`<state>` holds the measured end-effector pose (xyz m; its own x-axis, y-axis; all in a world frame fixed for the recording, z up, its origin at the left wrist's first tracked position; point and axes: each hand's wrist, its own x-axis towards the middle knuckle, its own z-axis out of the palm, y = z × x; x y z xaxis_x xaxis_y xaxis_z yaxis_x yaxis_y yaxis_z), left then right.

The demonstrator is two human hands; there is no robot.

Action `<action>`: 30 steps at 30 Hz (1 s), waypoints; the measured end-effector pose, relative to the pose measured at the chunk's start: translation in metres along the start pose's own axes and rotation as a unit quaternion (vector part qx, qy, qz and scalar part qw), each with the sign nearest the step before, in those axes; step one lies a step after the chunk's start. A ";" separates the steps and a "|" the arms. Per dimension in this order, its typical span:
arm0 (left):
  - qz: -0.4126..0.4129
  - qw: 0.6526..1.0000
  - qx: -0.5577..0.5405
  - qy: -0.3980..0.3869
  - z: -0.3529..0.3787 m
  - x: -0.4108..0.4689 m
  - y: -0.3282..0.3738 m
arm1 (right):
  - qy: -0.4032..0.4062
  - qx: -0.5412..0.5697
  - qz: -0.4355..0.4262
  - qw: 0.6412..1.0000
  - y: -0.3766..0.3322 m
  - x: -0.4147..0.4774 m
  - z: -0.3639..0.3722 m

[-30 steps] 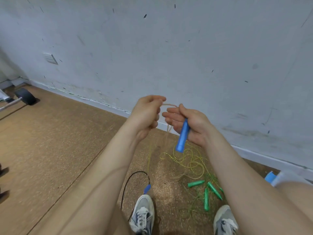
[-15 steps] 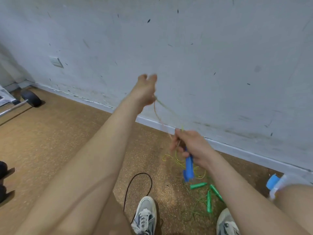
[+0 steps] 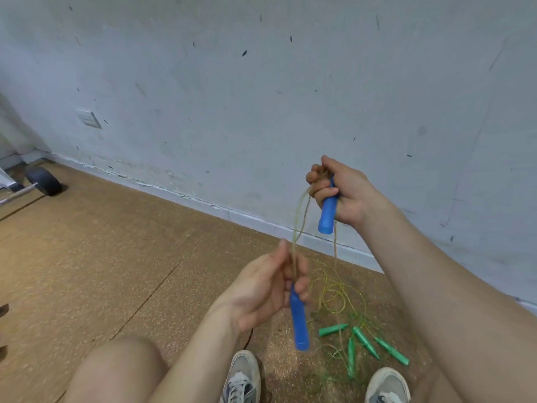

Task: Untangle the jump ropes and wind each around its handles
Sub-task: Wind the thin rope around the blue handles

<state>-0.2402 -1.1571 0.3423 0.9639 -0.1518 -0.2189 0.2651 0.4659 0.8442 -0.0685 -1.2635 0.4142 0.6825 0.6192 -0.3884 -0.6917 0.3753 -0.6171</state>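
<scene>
My right hand (image 3: 341,189) is raised in front of the wall, closed around a blue jump-rope handle (image 3: 327,210) that points down. Lower and nearer, my left hand (image 3: 267,287) grips a second blue handle (image 3: 299,321), also hanging downward. A thin tan rope (image 3: 299,219) runs between the two hands, and another strand drops from the right hand to the floor. On the floor beyond my feet lies a tangle of yellow and green rope (image 3: 337,292) with several green handles (image 3: 363,340) among it.
A grey wall with a white baseboard (image 3: 255,221) stands close ahead. The floor is brown cork. A black wheel on a metal frame (image 3: 43,177) sits at far left. My two sneakers (image 3: 242,376) are at the bottom, with a black cord beside the left one.
My left hand came down from high near the wall and now holds a second blue handle. My right hand rose with its blue handle.
</scene>
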 end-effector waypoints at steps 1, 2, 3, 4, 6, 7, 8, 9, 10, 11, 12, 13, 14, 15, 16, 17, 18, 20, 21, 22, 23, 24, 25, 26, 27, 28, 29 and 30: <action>0.023 0.999 -0.019 0.024 0.001 0.001 0.007 | 0.018 -0.060 0.002 0.998 -0.003 -0.001 -0.003; 0.044 0.996 -0.049 0.055 0.002 0.003 0.015 | 0.035 -0.140 0.007 0.990 -0.004 -0.003 -0.005; 0.064 0.990 -0.090 0.083 0.003 0.007 0.024 | 0.046 -0.227 0.018 0.973 -0.003 -0.004 -0.008; 0.083 0.982 -0.132 0.105 0.005 0.012 0.033 | 0.052 -0.307 0.030 0.950 0.000 -0.006 -0.010; 0.112 0.970 -0.165 0.138 0.009 0.027 0.048 | 0.040 -0.390 0.046 0.919 0.010 -0.009 -0.013; 0.120 0.968 -0.161 0.153 0.013 0.035 0.054 | 0.022 -0.387 0.045 0.921 0.015 -0.009 -0.015; 0.123 0.967 -0.151 0.163 0.017 0.042 0.057 | 0.000 -0.361 0.041 0.932 0.019 -0.010 -0.015; 0.123 0.967 -0.144 0.170 0.020 0.050 0.058 | -0.026 -0.329 0.035 0.943 0.022 -0.010 -0.015; 0.121 0.968 -0.134 0.174 0.023 0.056 0.058 | -0.048 -0.301 0.029 0.952 0.024 -0.009 -0.015; 0.121 0.970 -0.112 0.181 0.025 0.062 0.057 | -0.067 -0.278 0.027 0.958 0.027 -0.008 -0.015; 0.121 0.971 -0.076 0.193 0.026 0.068 0.056 | -0.079 -0.259 0.026 0.962 0.028 -0.006 -0.013; 0.120 0.970 -0.023 0.208 0.025 0.074 0.054 | -0.086 -0.242 0.026 0.966 0.029 -0.004 -0.012; 0.119 0.967 0.039 0.222 0.024 0.080 0.053 | -0.087 -0.227 0.027 0.970 0.029 -0.002 -0.010; 0.117 0.960 0.103 0.234 0.023 0.086 0.053 | -0.085 -0.212 0.029 0.973 0.029 0.001 -0.008; 0.115 0.951 0.156 0.242 0.022 0.091 0.053 | -0.080 -0.196 0.029 0.977 0.027 0.003 -0.007; 0.114 0.942 0.198 0.245 0.021 0.095 0.054 | -0.075 -0.184 0.028 0.980 0.025 0.006 -0.007; 0.114 0.935 0.227 0.248 0.020 0.099 0.055 | -0.074 -0.177 0.028 0.981 0.023 0.009 -0.008; 0.116 0.923 0.252 0.267 0.019 0.106 0.058 | -0.084 -0.170 0.030 0.981 0.021 0.014 -0.009; 0.117 0.920 0.246 0.282 0.018 0.110 0.060 | -0.082 -0.176 0.025 0.981 0.021 0.016 -0.011; 0.123 0.919 0.226 0.298 0.016 0.113 0.064 | -0.076 -0.200 0.018 0.977 0.021 0.017 -0.014; 0.132 0.922 0.190 0.312 0.013 0.116 0.069 | -0.076 -0.240 0.018 0.968 0.022 0.017 -0.018; 0.141 0.926 0.146 0.318 0.011 0.117 0.074 | -0.081 -0.290 0.025 0.953 0.024 0.016 -0.022; 0.147 0.932 0.102 0.315 0.008 0.119 0.079 | -0.093 -0.333 0.040 0.937 0.026 0.016 -0.027; 0.146 0.938 0.065 0.307 0.005 0.120 0.081 | -0.104 -0.359 0.056 0.926 0.028 0.016 -0.031; 0.139 0.944 0.035 0.297 0.002 0.121 0.082 | -0.106 -0.376 0.063 0.918 0.030 0.016 -0.031; 0.130 0.949 0.013 0.287 -0.001 0.121 0.082 | -0.099 -0.391 0.059 0.913 0.032 0.017 -0.032; 0.122 0.953 -0.006 0.277 -0.005 0.122 0.082 | -0.087 -0.407 0.048 0.908 0.033 0.018 -0.031; 0.121 0.956 -0.025 0.265 -0.009 0.123 0.081 | -0.080 -0.417 0.036 0.905 0.033 0.020 -0.030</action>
<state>-0.0998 -1.1303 0.3795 0.8715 0.4223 -0.2493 0.0215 0.4748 0.8798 -0.0710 -1.2598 0.3651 0.5536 0.7377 -0.3864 -0.2690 -0.2807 -0.9213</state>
